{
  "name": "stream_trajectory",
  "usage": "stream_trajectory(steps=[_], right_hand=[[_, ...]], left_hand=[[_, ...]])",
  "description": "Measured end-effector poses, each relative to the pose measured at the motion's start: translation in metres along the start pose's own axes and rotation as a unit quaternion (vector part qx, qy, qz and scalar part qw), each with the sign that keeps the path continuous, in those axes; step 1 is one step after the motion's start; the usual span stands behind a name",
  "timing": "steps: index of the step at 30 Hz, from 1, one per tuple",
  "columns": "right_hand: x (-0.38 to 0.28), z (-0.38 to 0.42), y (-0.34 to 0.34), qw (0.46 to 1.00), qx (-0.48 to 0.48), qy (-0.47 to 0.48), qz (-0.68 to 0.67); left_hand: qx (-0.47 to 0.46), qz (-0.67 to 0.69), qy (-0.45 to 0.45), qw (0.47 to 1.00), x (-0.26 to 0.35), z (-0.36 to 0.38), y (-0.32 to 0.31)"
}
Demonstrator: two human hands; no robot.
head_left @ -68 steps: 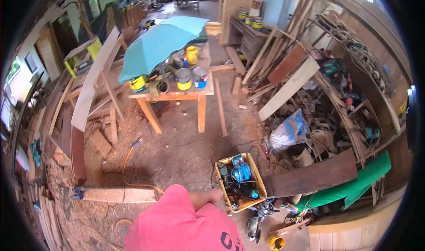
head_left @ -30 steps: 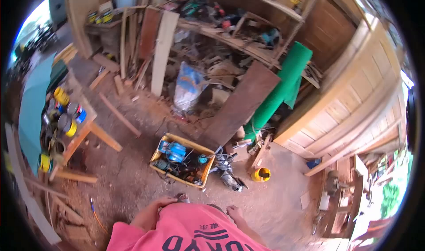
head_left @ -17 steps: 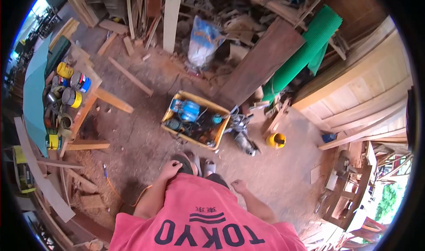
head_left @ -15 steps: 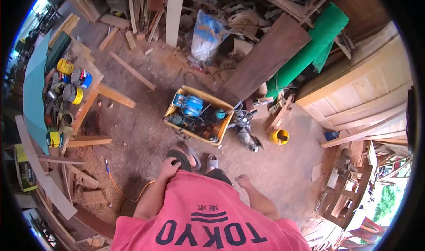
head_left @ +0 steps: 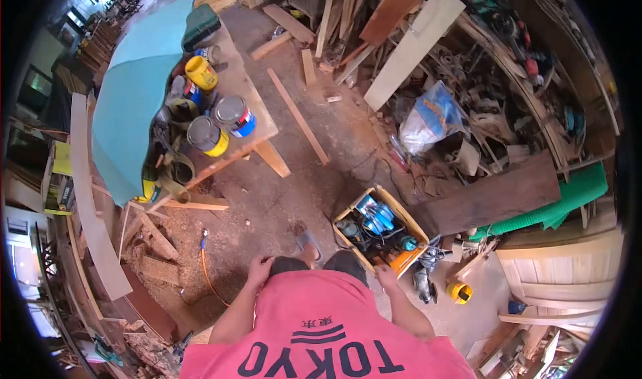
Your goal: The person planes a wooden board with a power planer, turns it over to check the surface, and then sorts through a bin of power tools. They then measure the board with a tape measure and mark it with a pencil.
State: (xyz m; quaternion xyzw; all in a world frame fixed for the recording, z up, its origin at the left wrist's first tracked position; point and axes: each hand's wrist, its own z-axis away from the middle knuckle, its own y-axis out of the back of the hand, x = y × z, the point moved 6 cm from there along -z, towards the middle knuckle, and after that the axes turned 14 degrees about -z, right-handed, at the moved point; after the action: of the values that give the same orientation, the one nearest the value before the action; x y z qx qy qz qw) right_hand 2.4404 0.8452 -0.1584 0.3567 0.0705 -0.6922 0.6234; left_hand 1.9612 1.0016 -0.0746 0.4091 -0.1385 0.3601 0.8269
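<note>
My left hand [head_left: 260, 271] hangs at my left thigh, its fingers loosely bent against the dark shorts [head_left: 289, 265] and nothing in them. On the other side, my right hand [head_left: 386, 277] is low beside my body, fingers curled in and holding nothing visible. It overlaps the near edge of a yellow crate [head_left: 420, 232] in this view. Inside the crate lie a blue power tool [head_left: 376, 216], a teal-ended tool [head_left: 408, 243] and dark cables. A grey angle grinder [head_left: 423, 285] with its cord rests on the floor right of the crate.
Left ahead, a wooden workbench [head_left: 264, 121] carries paint cans [head_left: 234, 115] and a teal sheet [head_left: 134, 98]. Scrap wood and a white-blue sack [head_left: 431, 118] lie ahead right. A dark plank [head_left: 488, 192], green mesh roll [head_left: 555, 208] and yellow pot [head_left: 459, 292] are at right. An orange hose [head_left: 208, 275] crosses the floor.
My view has turned left and the body has stepped forward: the workbench looks nearer, and the crate has shifted right and down. My right hand now overlaps the crate's edge.
</note>
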Motion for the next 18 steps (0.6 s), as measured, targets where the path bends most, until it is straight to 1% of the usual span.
stream_trajectory(steps=[1,3,4,5,7,8,9,10,11,12,13,14,15,16,17,18], right_hand=[[-0.036,0.006,-0.025,0.999,-0.033,-0.003,-0.02],[-0.123,0.034,-0.06,0.996,-0.053,0.061,0.037],[-0.157,0.034,-0.069,0.991,-0.059,0.098,0.066],[-0.173,0.026,-0.07,0.99,-0.052,0.108,0.069],[-0.197,0.014,-0.068,0.988,-0.04,0.125,0.081],[-0.206,0.005,-0.061,0.991,-0.04,0.12,0.05],[-0.21,-0.006,-0.052,0.994,-0.034,0.102,0.037],[-0.216,-0.018,-0.042,0.992,-0.027,0.092,0.08],[-0.221,-0.033,-0.033,0.988,-0.022,0.085,0.124],[-0.218,-0.056,-0.026,0.983,-0.013,0.097,0.156],[-0.211,-0.082,-0.02,0.976,-0.003,0.111,0.188],[-0.209,-0.106,-0.016,0.966,-0.004,0.104,0.235],[-0.214,-0.127,-0.018,0.954,-0.005,0.1,0.282],[-0.221,-0.146,-0.024,0.972,-0.013,0.077,0.223],[-0.232,-0.166,-0.033,0.979,-0.035,0.068,0.191],[-0.244,-0.186,-0.043,0.984,-0.055,0.057,0.159]], left_hand=[[0.001,-0.012,-0.011,1.0,-0.002,-0.015,0.015],[0.001,-0.033,-0.042,0.999,0.011,-0.046,0.041],[0.004,-0.018,-0.034,0.999,0.028,-0.059,0.055],[0.007,-0.011,-0.077,0.997,0.048,-0.077,0.063],[0.01,0.006,-0.16,0.987,0.083,-0.106,0.072],[-0.043,0.02,-0.147,0.988,0.105,-0.113,0.072],[-0.093,0.034,-0.132,0.986,0.147,-0.11,0.076],[-0.137,0.049,-0.117,0.982,0.185,-0.104,0.077],[-0.152,0.066,-0.128,0.978,0.214,-0.102,0.074],[-0.165,0.083,-0.138,0.973,0.244,-0.1,0.072],[-0.177,0.096,-0.148,0.968,0.278,-0.089,0.077],[-0.187,0.11,-0.158,0.963,0.307,-0.086,0.081],[-0.204,0.138,-0.192,0.95,0.318,-0.097,0.07],[-0.215,0.14,-0.19,0.948,0.348,-0.094,0.083],[-0.282,0.204,-0.148,0.926,0.363,-0.101,0.082],[-0.297,0.201,-0.151,0.921,0.384,-0.108,0.094]])
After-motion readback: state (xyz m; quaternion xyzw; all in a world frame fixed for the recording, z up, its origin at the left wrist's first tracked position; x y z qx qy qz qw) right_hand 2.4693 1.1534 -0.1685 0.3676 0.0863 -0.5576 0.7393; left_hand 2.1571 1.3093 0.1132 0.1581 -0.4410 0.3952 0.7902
